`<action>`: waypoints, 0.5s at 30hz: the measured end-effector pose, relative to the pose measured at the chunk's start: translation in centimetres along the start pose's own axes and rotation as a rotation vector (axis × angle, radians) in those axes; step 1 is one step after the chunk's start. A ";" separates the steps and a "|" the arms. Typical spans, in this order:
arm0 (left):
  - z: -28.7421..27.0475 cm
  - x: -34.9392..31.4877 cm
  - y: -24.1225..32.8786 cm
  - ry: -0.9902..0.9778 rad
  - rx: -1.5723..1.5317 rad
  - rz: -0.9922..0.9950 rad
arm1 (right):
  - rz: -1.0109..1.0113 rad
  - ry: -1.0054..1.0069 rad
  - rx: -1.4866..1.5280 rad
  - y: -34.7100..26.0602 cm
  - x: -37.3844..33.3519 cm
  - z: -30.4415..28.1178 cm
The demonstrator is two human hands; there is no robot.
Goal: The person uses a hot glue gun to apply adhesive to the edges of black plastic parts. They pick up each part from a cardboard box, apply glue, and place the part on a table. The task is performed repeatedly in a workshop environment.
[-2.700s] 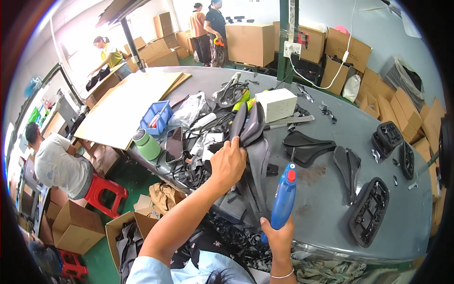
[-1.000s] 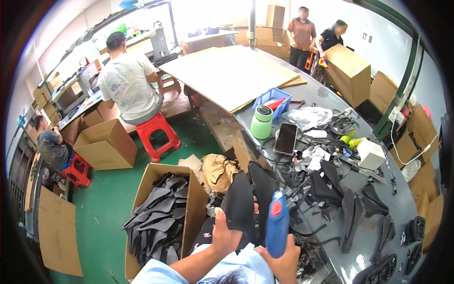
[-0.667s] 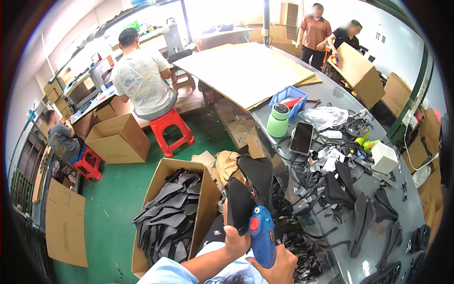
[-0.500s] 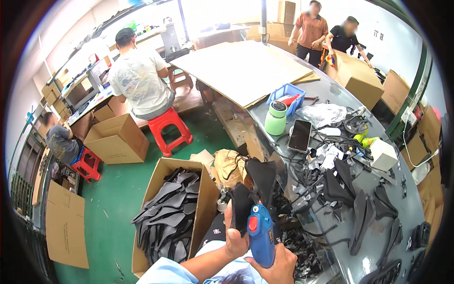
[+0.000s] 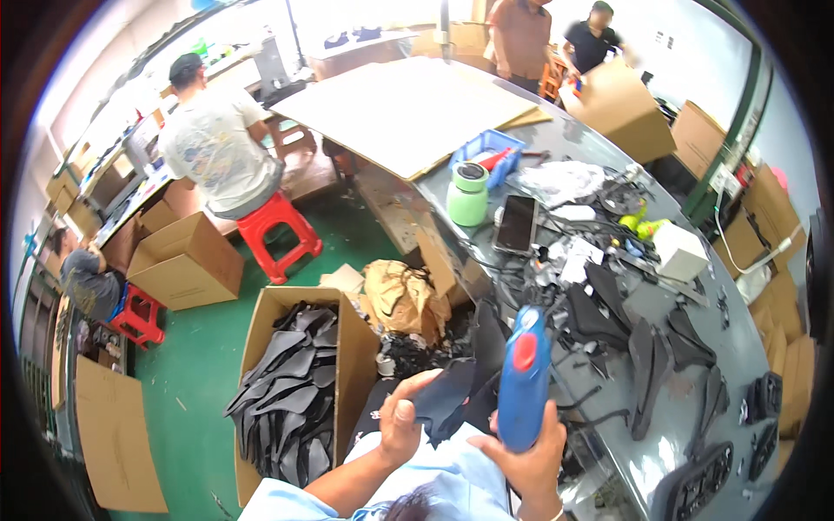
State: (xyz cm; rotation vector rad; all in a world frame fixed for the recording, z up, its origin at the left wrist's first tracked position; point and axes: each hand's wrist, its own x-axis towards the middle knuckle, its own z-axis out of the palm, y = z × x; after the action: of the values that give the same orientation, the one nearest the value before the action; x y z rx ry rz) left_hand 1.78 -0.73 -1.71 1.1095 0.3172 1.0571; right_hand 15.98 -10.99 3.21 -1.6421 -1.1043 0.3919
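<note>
My right hand point(image 5: 528, 460) is wrapped round a blue hand tool point(image 5: 523, 391) with a red button near its upper end. The tool stands nearly upright, and its working tip cannot be made out. My left hand point(image 5: 402, 425) holds a black, curved saddle-shaped piece point(image 5: 445, 398), its thumb raised and its fingers along the edge; part of the piece is blurred. Just beyond lies another black piece point(image 5: 489, 334). Left of my hands stands an open cardboard box point(image 5: 354, 369) filled with similar black pieces point(image 5: 291, 373).
On the grey table point(image 5: 651, 425) at right lie black saddle-shaped pieces point(image 5: 647, 369), cables, scraps, a phone point(image 5: 518, 223), a green bottle point(image 5: 468, 193), a blue basket point(image 5: 486, 152) and a white box point(image 5: 680, 252). Crumpled brown paper point(image 5: 404, 295) sits ahead. Several people work farther off.
The blue tool has moved right, away from the black piece, with my right hand. My left hand has shifted slightly left and tilted the piece lower. The whole view has also shifted.
</note>
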 end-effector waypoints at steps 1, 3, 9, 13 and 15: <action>0.4 0.0 0.3 -0.028 -0.047 -0.073 | 0.008 0.068 0.122 -0.2 0.9 -0.1; 0.3 -0.6 -0.6 -0.032 0.025 -0.099 | 0.138 0.033 0.272 -0.9 2.2 -0.3; 1.1 1.2 0.8 0.109 0.543 0.328 | 0.204 0.052 0.315 -0.6 2.5 -2.0; 2.6 -0.2 3.2 -0.341 0.360 0.422 | 0.251 0.217 0.501 0.1 2.3 -1.4; 4.5 -1.0 3.8 -0.614 0.349 -0.036 | 0.210 0.241 0.528 -0.6 2.6 -1.1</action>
State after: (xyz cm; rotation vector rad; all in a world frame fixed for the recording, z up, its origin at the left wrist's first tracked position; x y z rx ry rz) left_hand 2.33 -3.95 3.27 1.6721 0.0255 0.5944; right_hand 17.77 -9.52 4.85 -1.2913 -0.5830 0.5520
